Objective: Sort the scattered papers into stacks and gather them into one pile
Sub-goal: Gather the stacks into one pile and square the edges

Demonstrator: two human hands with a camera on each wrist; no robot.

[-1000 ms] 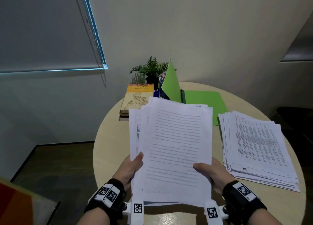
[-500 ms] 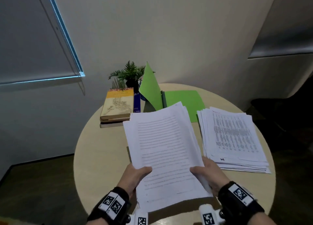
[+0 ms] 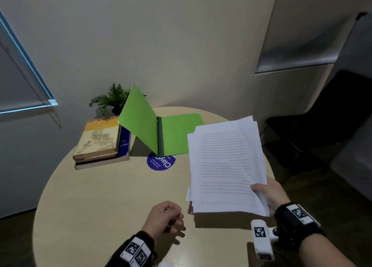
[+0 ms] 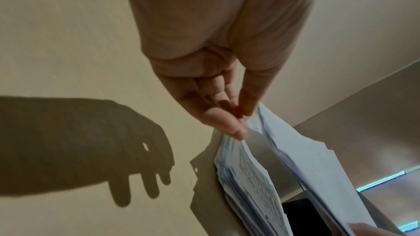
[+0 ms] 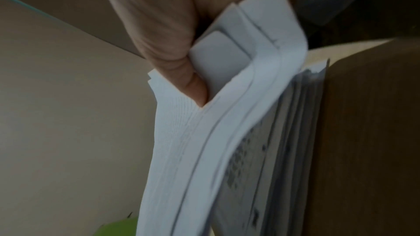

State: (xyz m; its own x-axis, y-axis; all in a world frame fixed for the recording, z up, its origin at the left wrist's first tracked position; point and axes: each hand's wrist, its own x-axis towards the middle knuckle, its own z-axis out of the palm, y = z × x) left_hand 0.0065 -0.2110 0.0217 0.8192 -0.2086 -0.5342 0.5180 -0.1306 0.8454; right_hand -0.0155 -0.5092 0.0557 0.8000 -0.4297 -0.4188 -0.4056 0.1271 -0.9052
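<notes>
My right hand [image 3: 261,192] grips a thick stack of white text sheets [image 3: 223,166] at its near right corner, thumb on top. That stack hangs slightly tilted just over the second stack of printed papers at the table's right side. The lower stack is mostly hidden in the head view, but its edges show in the left wrist view [image 4: 245,182] and the right wrist view [image 5: 297,123]. My left hand [image 3: 173,220] hovers over the table just left of the papers, fingers loosely curled and holding nothing; its fingertips [image 4: 236,130] are close to the stack's corner.
The round beige table [image 3: 112,196] carries an open green folder [image 3: 175,134] at the back. A pile of books [image 3: 98,140] and a small plant [image 3: 112,99] stand at the back left, and a blue round sticker [image 3: 161,162] lies mid-table. A dark chair [image 3: 322,126] stands to the right.
The text stack moved right, from the table's middle to above the right-hand stack. My left hand let go of it and now hangs free; the right hand alone holds it.
</notes>
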